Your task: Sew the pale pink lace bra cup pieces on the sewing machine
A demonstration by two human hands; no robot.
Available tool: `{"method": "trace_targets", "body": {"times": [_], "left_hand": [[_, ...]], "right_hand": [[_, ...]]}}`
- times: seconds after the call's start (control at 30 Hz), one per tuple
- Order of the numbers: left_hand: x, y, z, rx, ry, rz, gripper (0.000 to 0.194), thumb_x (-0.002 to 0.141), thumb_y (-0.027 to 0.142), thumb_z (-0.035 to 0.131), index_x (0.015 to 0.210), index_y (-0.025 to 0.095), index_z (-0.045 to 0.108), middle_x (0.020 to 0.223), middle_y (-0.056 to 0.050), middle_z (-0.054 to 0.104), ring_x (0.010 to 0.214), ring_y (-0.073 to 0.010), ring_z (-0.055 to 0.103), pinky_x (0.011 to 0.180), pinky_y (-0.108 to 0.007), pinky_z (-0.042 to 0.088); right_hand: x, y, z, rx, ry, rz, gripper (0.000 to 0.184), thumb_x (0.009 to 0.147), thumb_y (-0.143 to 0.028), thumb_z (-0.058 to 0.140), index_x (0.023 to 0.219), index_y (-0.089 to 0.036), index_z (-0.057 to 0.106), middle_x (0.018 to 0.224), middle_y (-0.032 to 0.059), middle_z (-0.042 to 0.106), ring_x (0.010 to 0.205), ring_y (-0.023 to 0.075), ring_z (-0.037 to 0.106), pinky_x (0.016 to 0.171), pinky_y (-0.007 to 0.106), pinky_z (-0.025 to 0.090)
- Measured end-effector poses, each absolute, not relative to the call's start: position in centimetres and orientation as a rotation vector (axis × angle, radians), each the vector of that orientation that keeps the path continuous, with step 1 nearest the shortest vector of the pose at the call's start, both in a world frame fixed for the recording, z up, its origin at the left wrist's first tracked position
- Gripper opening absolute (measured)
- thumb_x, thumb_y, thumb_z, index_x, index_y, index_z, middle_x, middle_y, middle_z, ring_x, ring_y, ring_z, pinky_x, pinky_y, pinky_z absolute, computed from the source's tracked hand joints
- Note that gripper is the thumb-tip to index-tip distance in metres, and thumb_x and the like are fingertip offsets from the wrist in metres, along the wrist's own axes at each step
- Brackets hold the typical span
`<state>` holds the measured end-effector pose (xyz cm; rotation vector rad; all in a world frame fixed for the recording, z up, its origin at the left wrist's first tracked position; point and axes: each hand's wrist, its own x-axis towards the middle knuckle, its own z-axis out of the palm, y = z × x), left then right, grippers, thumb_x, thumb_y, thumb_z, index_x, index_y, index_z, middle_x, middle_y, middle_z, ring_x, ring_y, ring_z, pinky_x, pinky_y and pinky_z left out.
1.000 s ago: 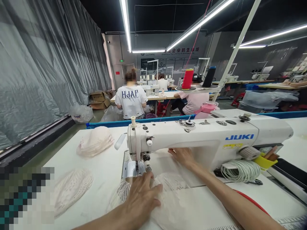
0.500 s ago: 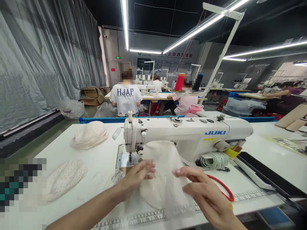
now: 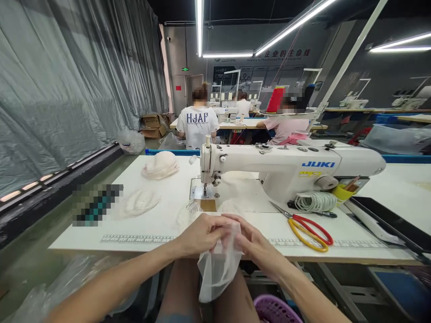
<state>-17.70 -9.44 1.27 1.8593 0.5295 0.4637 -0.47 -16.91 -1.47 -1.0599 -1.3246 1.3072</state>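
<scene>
Both my hands meet over the table's front edge, gripping a piece of thin, sheer white fabric [image 3: 220, 271] that hangs down above my lap. My left hand [image 3: 205, 233] is closed with its fingers pinching the cloth. Facing it, my right hand [image 3: 251, 235] also pinches the fabric, its fingertips close to the left ones. Beyond them stands a white sewing machine [image 3: 279, 166], its needle and presser foot above the metal plate. A lacy off-white piece [image 3: 188, 214] lies in front of the needle, and a pale cream piece [image 3: 230, 206] lies right of it, partly hidden by my hands.
Scissors with red and yellow handles [image 3: 308, 231] lie right of my hands, near a coil of pale cord [image 3: 314, 202]. Cream fabric piles [image 3: 161, 165] and a lacy piece [image 3: 141, 202] sit at left. A purple basket [image 3: 276, 309] is below the table. People sit ahead.
My hands were apart above the table with the sheer fabric lying between them. They have come together and pulled the fabric back over the front edge. The scissors are now uncovered.
</scene>
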Motion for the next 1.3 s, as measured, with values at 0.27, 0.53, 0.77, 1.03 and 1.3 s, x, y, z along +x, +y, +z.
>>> {"method": "trace_targets", "body": {"times": [0.27, 0.53, 0.77, 1.03, 1.3], "left_hand": [[-21.4, -11.1, 1.2, 1.796, 0.735, 0.379, 0.035, 0.089, 0.035, 0.042, 0.111, 0.013, 0.057, 0.047, 0.004, 0.053, 0.035, -0.0082, 0.047, 0.040, -0.017, 0.036], [-22.2, -10.4, 0.3, 1.580, 0.647, 0.261, 0.030, 0.077, 0.018, 0.051, 0.102, 0.011, 0.065, 0.036, 0.010, 0.036, 0.032, -0.0036, 0.029, 0.036, -0.014, 0.022], [-23.4, -10.2, -0.4, 1.555, 0.708, 0.267, 0.025, 0.073, 0.016, 0.050, 0.091, 0.011, 0.066, 0.037, 0.009, 0.036, 0.031, -0.0029, 0.029, 0.033, -0.013, 0.020], [-27.8, -10.0, 1.0, 1.585, 0.767, 0.136, 0.021, 0.079, 0.027, 0.052, 0.087, 0.013, 0.067, 0.042, 0.008, 0.039, 0.034, -0.0050, 0.036, 0.035, -0.015, 0.023], [-25.0, 1.0, 3.1, 2.302, 1.128, 0.288, 0.020, 0.079, 0.027, 0.052, 0.071, 0.013, 0.065, 0.067, -0.004, 0.063, 0.064, -0.0149, 0.056, 0.055, -0.022, 0.034]], "right_hand": [[-2.2, -16.9, -1.3, -1.252, -1.440, 1.172, 0.035, 0.083, -0.051, 0.055, 0.073, -0.017, 0.052, 0.052, -0.0070, 0.038, 0.047, 0.0072, 0.029, 0.044, 0.020, 0.021], [-3.1, -17.4, -1.3, -1.461, -1.687, 0.767, 0.032, 0.087, -0.046, 0.046, 0.074, -0.018, 0.055, 0.049, -0.0067, 0.031, 0.045, 0.0090, 0.026, 0.043, 0.023, 0.020], [-3.4, -16.5, -1.4, -1.462, -1.704, 0.887, 0.030, 0.088, -0.045, 0.046, 0.075, -0.019, 0.053, 0.051, -0.0067, 0.028, 0.048, 0.0096, 0.025, 0.044, 0.023, 0.019], [-4.8, -18.2, -0.8, -1.253, -1.959, 1.512, 0.029, 0.084, -0.038, 0.054, 0.066, -0.016, 0.053, 0.058, -0.0037, 0.040, 0.054, 0.0087, 0.036, 0.048, 0.020, 0.025], [-5.8, -8.5, -1.3, -1.603, -1.924, 0.877, 0.030, 0.089, -0.040, 0.038, 0.068, -0.020, 0.046, 0.046, -0.0035, 0.049, 0.041, 0.0116, 0.042, 0.045, 0.022, 0.033]]}}
